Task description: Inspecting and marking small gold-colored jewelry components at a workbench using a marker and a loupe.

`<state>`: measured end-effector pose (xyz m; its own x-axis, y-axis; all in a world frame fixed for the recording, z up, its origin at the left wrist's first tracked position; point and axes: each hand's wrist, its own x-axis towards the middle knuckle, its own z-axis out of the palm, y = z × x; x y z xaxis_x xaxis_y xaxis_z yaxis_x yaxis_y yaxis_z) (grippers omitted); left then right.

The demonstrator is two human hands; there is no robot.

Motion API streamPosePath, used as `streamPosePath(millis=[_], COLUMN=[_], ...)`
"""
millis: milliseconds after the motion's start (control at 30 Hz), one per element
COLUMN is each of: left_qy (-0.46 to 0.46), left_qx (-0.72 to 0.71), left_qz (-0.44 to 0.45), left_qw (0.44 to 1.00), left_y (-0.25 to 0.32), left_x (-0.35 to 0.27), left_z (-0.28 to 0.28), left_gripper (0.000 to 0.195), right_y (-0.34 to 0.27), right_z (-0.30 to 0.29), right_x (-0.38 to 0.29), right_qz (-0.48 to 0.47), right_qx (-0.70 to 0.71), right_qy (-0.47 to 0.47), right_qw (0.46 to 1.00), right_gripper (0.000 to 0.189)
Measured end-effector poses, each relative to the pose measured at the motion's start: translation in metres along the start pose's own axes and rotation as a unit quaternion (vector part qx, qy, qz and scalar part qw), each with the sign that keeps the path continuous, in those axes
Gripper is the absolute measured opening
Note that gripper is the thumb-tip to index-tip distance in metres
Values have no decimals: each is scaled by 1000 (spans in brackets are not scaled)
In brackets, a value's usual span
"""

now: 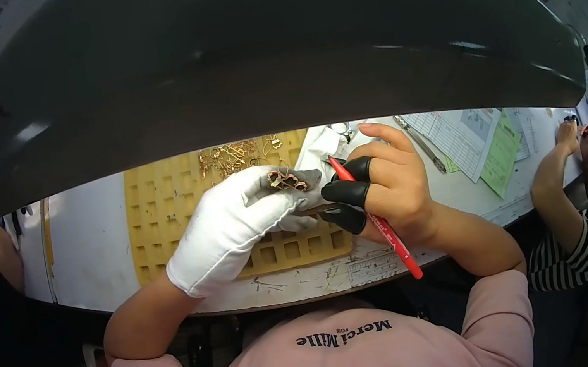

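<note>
My left hand [229,218], in a white glove greyed at the fingertips, holds a small gold-coloured metal piece [286,180] with scalloped outlines. Black finger cots cover several fingers of my right hand [398,186], which grips a red marker pen [393,242]. The pen's dark tip points up and away, close beside the metal piece; whether they touch cannot be told. Under both hands lies a yellow tray [160,225] with rows of square pockets. Loose gold-coloured metal pieces [233,156] are heaped on its far part.
A dark lamp hood [260,59] hangs low across the far side. White cloth or paper [317,147] lies beside the tray. To the right are metal tweezers [421,143], printed sheets [457,140] and a green sheet [502,158]. People sit at both sides; one has a striped sleeve [572,252].
</note>
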<state>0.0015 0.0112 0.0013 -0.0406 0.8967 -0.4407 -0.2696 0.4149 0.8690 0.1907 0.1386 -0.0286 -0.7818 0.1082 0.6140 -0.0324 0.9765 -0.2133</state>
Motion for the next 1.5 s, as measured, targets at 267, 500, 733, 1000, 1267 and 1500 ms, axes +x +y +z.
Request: streamPosePath(millis=[267, 500, 733, 1000, 1267, 1500], left_qy=[-46, -33, -52, -89, -99, -94], left_qx=[24, 47, 68, -42, -47, -49], left_qz=[-9, -41, -38, -60, -63, -80], left_qw=[999, 998, 996, 993, 992, 991], left_y=[-5, -5, 0, -4, -2, -3], left_x=[0, -1, 0, 3, 3, 4], left_z=[5, 10, 4, 2, 0, 0], left_gripper=[26, 31, 31, 32, 34, 31], right_y=[-1, 4, 2, 5, 4, 5], right_z=[7, 10, 9, 10, 11, 14], right_x=[7, 0, -1, -1, -2, -2], right_qz=[61, 95, 120, 113, 131, 116], right_qx=[64, 161, 178, 162, 177, 178], right_qy=[43, -8, -11, -16, -25, -2], right_qw=[995, 982, 977, 980, 975, 977], right_gripper=[36, 46, 41, 27, 39, 38])
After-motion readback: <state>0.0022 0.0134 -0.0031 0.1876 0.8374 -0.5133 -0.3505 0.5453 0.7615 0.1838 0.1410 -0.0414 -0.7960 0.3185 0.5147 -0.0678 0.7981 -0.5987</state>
